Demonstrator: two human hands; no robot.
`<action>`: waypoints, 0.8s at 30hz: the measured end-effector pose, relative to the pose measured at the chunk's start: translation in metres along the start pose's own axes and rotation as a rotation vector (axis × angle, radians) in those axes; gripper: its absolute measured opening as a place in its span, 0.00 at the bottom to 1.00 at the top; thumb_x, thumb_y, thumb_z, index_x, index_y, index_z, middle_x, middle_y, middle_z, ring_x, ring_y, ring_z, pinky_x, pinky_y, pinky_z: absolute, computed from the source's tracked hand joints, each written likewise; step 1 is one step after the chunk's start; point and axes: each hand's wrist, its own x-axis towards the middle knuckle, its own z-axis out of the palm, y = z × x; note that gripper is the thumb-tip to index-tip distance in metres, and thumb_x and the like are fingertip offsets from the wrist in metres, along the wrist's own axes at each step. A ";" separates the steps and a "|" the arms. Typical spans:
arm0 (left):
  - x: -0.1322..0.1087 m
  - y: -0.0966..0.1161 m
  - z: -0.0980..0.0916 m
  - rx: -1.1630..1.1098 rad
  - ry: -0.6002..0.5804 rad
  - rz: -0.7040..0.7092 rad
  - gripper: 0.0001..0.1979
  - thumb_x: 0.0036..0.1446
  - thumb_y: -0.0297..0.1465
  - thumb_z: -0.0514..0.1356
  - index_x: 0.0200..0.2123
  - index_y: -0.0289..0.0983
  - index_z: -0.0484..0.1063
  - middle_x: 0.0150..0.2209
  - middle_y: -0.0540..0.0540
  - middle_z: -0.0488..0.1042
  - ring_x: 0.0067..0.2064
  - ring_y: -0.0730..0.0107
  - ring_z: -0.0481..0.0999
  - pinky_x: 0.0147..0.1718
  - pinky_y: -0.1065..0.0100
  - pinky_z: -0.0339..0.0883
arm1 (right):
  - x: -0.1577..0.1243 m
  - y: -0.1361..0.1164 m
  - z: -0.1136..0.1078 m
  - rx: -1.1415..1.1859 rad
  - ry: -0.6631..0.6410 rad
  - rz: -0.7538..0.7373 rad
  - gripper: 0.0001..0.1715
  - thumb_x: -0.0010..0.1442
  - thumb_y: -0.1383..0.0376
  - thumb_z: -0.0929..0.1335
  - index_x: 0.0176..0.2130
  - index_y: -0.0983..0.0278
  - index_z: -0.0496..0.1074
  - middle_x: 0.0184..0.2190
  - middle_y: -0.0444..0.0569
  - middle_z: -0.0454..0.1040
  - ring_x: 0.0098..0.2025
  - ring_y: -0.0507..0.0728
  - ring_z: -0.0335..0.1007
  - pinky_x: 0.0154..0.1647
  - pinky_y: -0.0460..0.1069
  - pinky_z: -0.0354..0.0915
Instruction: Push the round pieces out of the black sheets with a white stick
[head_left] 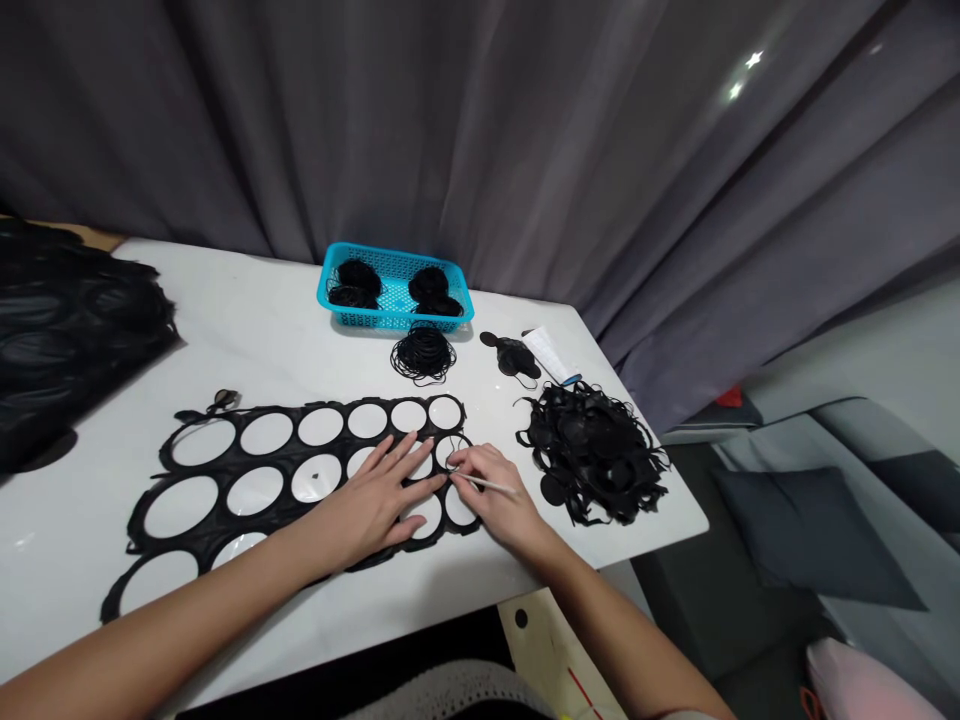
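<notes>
A black sheet [290,491] with rows of large round holes lies flat on the white table [247,310]. Spread over its right part, my left hand [379,495] presses down with fingers apart and holds nothing. At the sheet's right edge my right hand [491,490] pinches a thin light-coloured stick tool [491,484], its tip against the black material beside a hole. A thin black strand loops near the right fingertips. Behind the sheet sits a bundle of thin black rings [423,354].
A blue basket [397,320] with black bundles stands at the back. Right of my hands is a pile of black scraps [596,450]; behind it lie a white packet [551,354] and dark pieces [516,356]. A large black stack [75,330] is at left.
</notes>
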 end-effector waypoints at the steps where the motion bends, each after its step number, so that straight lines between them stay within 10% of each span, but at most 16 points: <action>1: 0.000 0.000 -0.001 -0.007 -0.003 -0.002 0.27 0.67 0.40 0.59 0.68 0.50 0.61 0.74 0.41 0.49 0.72 0.42 0.52 0.66 0.42 0.52 | -0.001 0.000 0.001 -0.065 -0.027 -0.054 0.05 0.66 0.68 0.66 0.36 0.60 0.70 0.46 0.50 0.79 0.48 0.60 0.71 0.50 0.55 0.63; 5: 0.001 0.000 -0.003 -0.028 -0.007 0.001 0.26 0.67 0.38 0.59 0.67 0.48 0.64 0.74 0.40 0.49 0.72 0.40 0.51 0.66 0.40 0.53 | 0.011 0.015 -0.006 -0.300 -0.107 -0.183 0.12 0.63 0.71 0.66 0.46 0.61 0.72 0.46 0.54 0.79 0.49 0.64 0.70 0.52 0.58 0.58; 12: 0.001 0.001 -0.007 -0.024 0.027 0.008 0.25 0.67 0.38 0.59 0.66 0.47 0.64 0.74 0.39 0.48 0.72 0.40 0.52 0.65 0.40 0.54 | 0.061 0.051 -0.081 -0.316 0.456 0.184 0.08 0.62 0.65 0.64 0.34 0.62 0.72 0.35 0.53 0.77 0.39 0.61 0.71 0.45 0.55 0.63; 24: -0.013 0.024 -0.003 -0.026 -0.055 0.179 0.27 0.68 0.41 0.58 0.69 0.51 0.60 0.73 0.44 0.54 0.73 0.47 0.51 0.69 0.45 0.47 | -0.031 -0.006 -0.024 0.579 0.077 0.419 0.12 0.57 0.57 0.71 0.31 0.62 0.69 0.41 0.49 0.79 0.28 0.52 0.73 0.33 0.50 0.69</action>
